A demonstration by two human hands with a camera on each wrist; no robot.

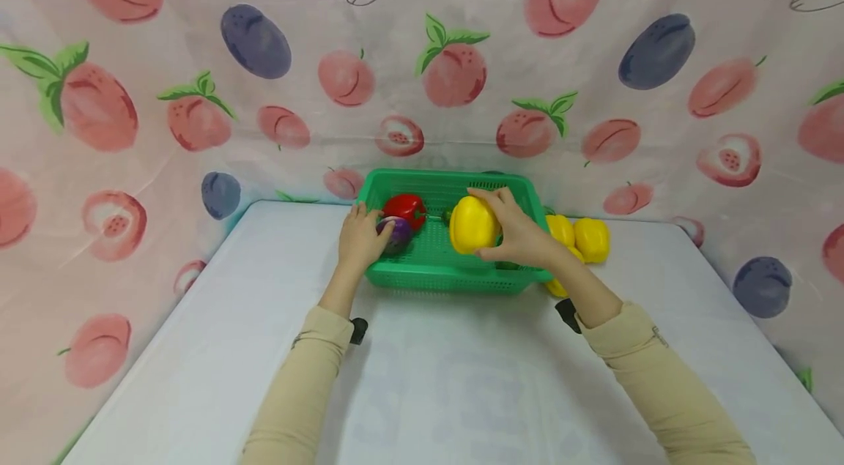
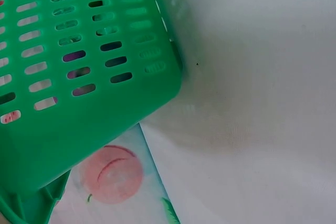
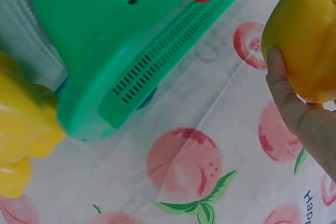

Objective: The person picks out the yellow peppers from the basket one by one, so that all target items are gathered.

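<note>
A green plastic basket (image 1: 435, 278) with slotted walls stands at the back of the white table. My left hand (image 1: 359, 238) grips its left rim, the thumb reaching inward beside a round purple vegetable (image 1: 398, 236). A red bell pepper (image 1: 404, 209) lies behind that, inside the basket. Above the basket's right half, my right hand (image 1: 517, 231) holds a yellow bell pepper (image 1: 473, 225) between thumb and fingers. In the right wrist view the yellow pepper (image 3: 302, 40) is raised clear of the basket wall (image 3: 105, 93). Dark green vegetables inside are partly hidden by the right hand.
Several more yellow bell peppers (image 1: 591, 239) lie on the table (image 1: 455, 377) against the basket's right side, partly behind the right forearm. A fruit-patterned cloth (image 1: 389, 47) hangs right behind the basket and along both sides of the table.
</note>
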